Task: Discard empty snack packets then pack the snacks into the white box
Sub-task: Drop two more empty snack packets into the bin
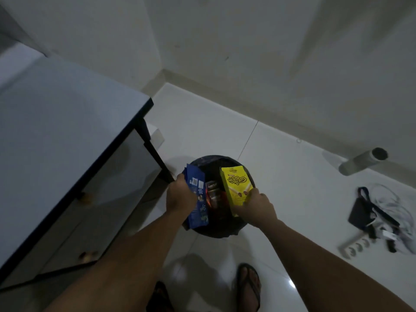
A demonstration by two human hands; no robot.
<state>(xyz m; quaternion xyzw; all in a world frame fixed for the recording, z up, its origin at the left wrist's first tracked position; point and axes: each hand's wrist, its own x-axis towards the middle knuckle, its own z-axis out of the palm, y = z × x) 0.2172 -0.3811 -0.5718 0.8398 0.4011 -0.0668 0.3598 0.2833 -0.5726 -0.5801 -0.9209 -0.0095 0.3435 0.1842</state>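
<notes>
A round black bin (234, 230) stands on the white floor below me. My left hand (180, 197) grips a blue snack packet (198, 199) over the bin's left side. My right hand (256, 206) holds a yellow snack box (236, 185) over the bin's right side. Between the two, a dark red and black packet (215, 194) lies inside the bin's opening. The white box is not in view.
A white cabinet (56, 136) with dark edging and drawer knobs stands close on the left. A grey tube (362, 162) lies by the wall at right. A dark pouch, cables and a power strip (355, 246) lie on the floor at right. My sandalled feet (248, 284) are below.
</notes>
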